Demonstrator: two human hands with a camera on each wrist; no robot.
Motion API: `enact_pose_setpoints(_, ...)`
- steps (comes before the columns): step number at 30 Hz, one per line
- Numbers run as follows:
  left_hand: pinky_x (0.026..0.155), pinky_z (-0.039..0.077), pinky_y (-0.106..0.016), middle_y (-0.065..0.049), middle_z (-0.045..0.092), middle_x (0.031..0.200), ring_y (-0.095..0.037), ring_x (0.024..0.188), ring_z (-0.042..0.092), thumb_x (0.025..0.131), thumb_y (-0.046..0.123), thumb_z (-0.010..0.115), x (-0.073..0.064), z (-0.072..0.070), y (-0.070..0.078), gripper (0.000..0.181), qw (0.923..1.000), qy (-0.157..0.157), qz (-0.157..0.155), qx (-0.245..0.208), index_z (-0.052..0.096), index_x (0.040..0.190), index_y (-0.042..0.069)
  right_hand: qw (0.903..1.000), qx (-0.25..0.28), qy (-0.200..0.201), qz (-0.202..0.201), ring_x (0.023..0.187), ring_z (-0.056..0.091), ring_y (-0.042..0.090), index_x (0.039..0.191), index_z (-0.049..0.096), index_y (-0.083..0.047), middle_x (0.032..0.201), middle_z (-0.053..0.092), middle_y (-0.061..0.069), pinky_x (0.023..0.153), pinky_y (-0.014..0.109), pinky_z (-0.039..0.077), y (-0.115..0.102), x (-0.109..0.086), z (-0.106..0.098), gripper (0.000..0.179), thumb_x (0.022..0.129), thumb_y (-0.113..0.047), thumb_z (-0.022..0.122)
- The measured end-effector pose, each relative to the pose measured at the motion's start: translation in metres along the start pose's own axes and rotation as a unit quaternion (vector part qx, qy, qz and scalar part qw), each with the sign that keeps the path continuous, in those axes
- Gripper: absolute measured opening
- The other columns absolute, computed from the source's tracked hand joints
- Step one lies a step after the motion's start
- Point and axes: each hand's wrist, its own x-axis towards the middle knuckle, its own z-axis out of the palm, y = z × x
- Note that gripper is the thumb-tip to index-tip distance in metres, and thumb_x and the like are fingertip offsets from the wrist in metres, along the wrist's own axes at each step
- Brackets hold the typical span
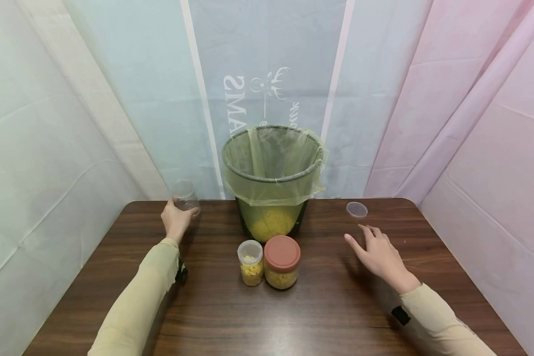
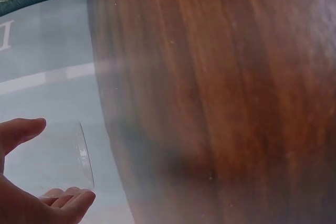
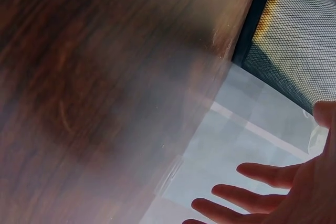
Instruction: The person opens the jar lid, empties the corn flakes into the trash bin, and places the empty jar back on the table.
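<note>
My left hand (image 1: 176,220) holds a clear, see-through plastic jar (image 1: 184,193) near the table's back left edge. In the left wrist view, the thumb and fingers (image 2: 76,203) lie on opposite sides of the clear jar (image 2: 68,156). My right hand (image 1: 381,253) hovers over the right side of the table with fingers spread and nothing in it. Just beyond its fingertips lies a clear round lid (image 1: 357,209). Between the hands stand a small jar (image 1: 251,269) of yellow pieces with a whitish translucent top, and a wider jar (image 1: 282,278) with a red-brown lid.
A black mesh bin (image 1: 273,180) with a pale yellow-green liner stands behind the two filled jars; yellow shows through its lower mesh. The dark wooden table (image 1: 267,326) has rounded back corners. Hanging cloth (image 1: 151,99) surrounds it at the back and sides.
</note>
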Motion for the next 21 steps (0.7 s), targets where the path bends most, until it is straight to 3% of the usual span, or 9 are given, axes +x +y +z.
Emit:
enact_pose_setpoints(10, 0.101, 0.039, -0.051, -0.027, 0.054, 0.126, -0.043, 0.121, 0.045, 0.075, 0.022, 0.077, 0.009, 0.002, -0.009, 0.068, 0.9993, -0.002, -0.038, 0.005, 0.047, 0.130, -0.004, 1.0000, 0.000, -0.001, 0.003, 0.122, 0.035, 0.055, 0.142, 0.036, 0.003, 0.139, 0.035, 0.035, 0.090, 0.068, 0.036, 0.003, -0.003, 0.000, 0.080, 0.094, -0.061, 0.036)
enact_pose_setpoints(21, 0.100, 0.039, -0.052, -0.030, 0.053, 0.125, -0.045, 0.120, 0.043, 0.076, 0.021, 0.076, 0.012, 0.000, -0.015, 0.071, 0.9981, -0.020, -0.057, 0.014, 0.044, 0.132, -0.008, 1.0000, -0.003, 0.006, 0.008, 0.122, 0.036, 0.055, 0.142, 0.036, 0.002, 0.138, 0.037, 0.034, 0.088, 0.068, 0.037, 0.007, -0.005, 0.000, 0.081, 0.093, -0.062, 0.037)
